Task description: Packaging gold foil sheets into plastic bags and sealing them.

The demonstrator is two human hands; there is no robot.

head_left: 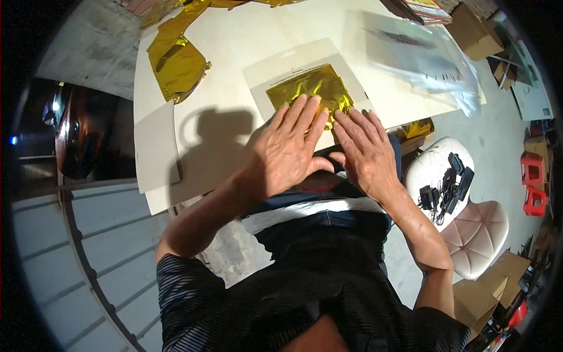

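Table (229, 73): pale top; we work at near edge.
Grey card (316, 51): flat on table, prob. stiff.
Gold foil (308, 83): on card, partly under our fingers; est. v. light, soft, slippery, creases easily. Hold opp. edges, flat fingers.
L hand (285, 149): fingers extended over foil, no grip.
R hand (368, 157): ditto, foil's near R corner.

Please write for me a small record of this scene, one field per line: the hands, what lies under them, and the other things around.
Left hand: open, palm down, fingers over the gold foil piece
Right hand: open, palm down, fingertips at the foil's near right edge
Under foil: pale card, on the table
Table, left side: loose gold foil, grey boards
Table, right side: clear plastic sheets
White seat: black cables and adapters on it
Far right: red stools
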